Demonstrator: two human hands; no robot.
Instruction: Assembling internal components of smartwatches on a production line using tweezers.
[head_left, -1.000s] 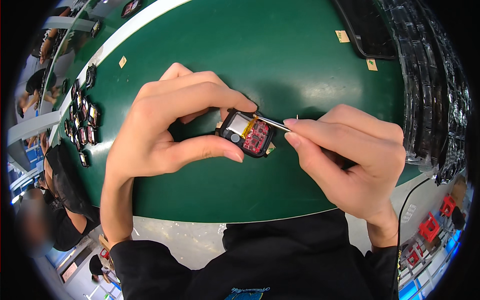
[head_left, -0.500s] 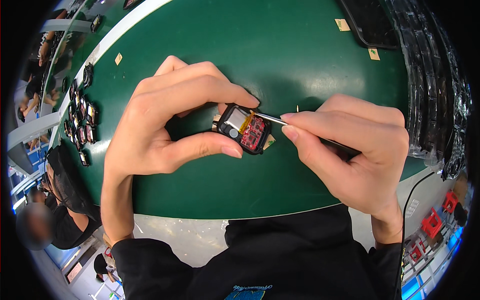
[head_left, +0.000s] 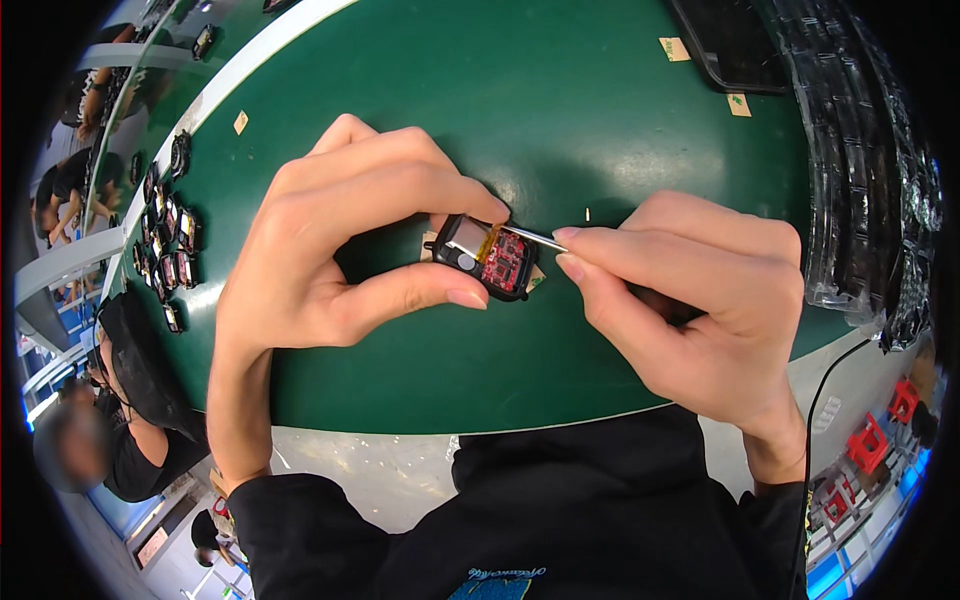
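Note:
Between thumb and forefinger, my left hand [head_left: 340,230] grips a small open black device case [head_left: 517,296] at its edges. Inside it lie a silver battery pouch [head_left: 467,238], a strip of amber tape [head_left: 490,245] and a red circuit board [head_left: 507,262]. My right hand [head_left: 700,290] pinches a thin metal tool [head_left: 538,238]. The tool's tip reaches the upper part of the case, beside the amber tape and close to my left forefinger. The palm hides most of the tool's handle.
Several similar small devices [head_left: 165,240] lie in a group at the table's left edge. A dark tray [head_left: 735,45] sits at the far right, near plastic-wrapped black strips [head_left: 850,200]. A tiny pin-like piece [head_left: 588,214] and pale stickers [head_left: 675,48] are on the green table [head_left: 450,390]. A person [head_left: 140,440] sits at left.
The whole view has shifted slightly. My right hand has come a little closer to the case, while the tool tip stays by the amber tape. My left hand keeps its grip.

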